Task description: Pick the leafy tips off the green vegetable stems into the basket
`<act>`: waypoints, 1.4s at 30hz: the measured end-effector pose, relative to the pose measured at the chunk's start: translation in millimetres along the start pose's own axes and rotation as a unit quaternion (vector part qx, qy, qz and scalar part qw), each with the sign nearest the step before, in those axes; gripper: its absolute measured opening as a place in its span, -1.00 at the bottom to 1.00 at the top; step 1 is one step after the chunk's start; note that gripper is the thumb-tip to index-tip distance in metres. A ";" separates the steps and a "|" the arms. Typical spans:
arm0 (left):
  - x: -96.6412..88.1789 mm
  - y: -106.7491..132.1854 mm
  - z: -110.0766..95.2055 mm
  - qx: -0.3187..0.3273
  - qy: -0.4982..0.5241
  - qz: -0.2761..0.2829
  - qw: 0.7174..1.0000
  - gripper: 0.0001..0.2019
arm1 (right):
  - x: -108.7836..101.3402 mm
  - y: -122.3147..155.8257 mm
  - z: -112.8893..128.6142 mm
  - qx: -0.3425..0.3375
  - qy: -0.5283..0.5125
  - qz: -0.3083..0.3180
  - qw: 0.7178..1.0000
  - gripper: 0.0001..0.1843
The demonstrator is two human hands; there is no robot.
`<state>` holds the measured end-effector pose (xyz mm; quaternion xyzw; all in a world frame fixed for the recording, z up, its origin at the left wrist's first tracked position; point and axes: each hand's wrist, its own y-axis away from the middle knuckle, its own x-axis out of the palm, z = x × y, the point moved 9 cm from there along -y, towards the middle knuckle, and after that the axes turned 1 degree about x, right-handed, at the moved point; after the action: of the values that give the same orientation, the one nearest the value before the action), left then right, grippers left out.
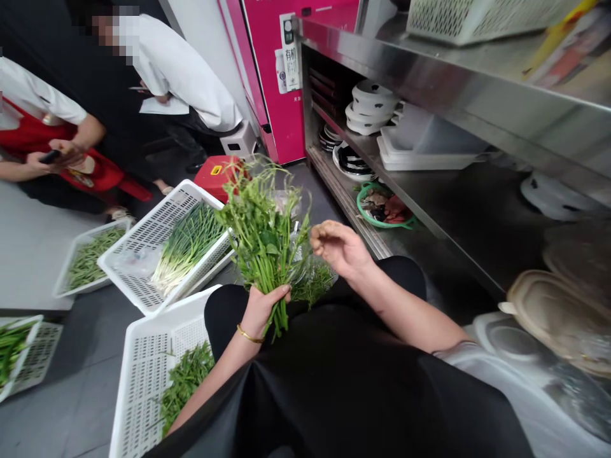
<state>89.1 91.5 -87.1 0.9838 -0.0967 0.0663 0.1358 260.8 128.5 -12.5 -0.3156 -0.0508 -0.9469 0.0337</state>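
My left hand (263, 306) is closed around the lower stems of a bunch of leafy green vegetable shoots (267, 245). The bunch stands upright in front of me, its thin curly tips fanning out at the top. Just right of the leaves, my right hand (341, 248) is raised with its fingers loosely curled and the palm partly turned up. Nothing shows in it, and its fingertips look soiled. Below and behind the bunch lie loose green trimmings (315, 283), partly in clear plastic. More cut greens (188, 378) lie in a white perforated basket (143, 375) by my left forearm.
A white crate (119, 261) holds green onions (191, 245); green beans (95, 254) fill another behind it. A red box (219, 178) stands beyond. Steel shelving (429, 222) runs along my right, with a green colander (382, 222) low down. Two people (186, 76) are at the left.
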 end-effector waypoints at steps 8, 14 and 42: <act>-3.1 1.3 1.8 -0.006 0.038 -0.002 0.999 -0.83 | -5.6 31.3 44.3 -0.034 0.244 0.138 0.959 -0.62; 2.4 0.1 2.3 -0.001 0.014 -0.012 1.000 -0.85 | 8.9 13.9 -10.4 -0.115 0.546 0.040 0.829 -0.76; -10.0 -0.4 14.0 -0.033 0.112 -0.039 0.992 -0.77 | 2.6 27.5 15.6 -0.232 0.435 -0.007 0.870 -0.79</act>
<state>80.9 89.6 -102.1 0.9683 -0.0448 0.1672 0.1802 270.7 102.9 3.5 0.1303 0.1878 -0.9731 -0.0284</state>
